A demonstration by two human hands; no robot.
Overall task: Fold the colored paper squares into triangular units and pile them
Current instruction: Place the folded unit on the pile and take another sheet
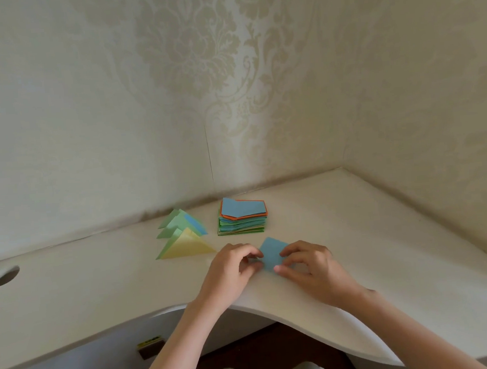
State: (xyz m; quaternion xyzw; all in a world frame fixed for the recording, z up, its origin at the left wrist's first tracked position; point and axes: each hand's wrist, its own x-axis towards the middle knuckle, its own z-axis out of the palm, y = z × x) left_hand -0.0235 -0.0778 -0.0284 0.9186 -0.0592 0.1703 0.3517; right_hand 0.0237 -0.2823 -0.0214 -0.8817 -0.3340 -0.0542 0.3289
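On the white bench [98, 285], the left hand [229, 269] and right hand [308, 267] each pinch a side of a blue paper [273, 252] (its near corners hidden under fingers), lying before the paper stack [242, 218] and folded triangles [183, 233].
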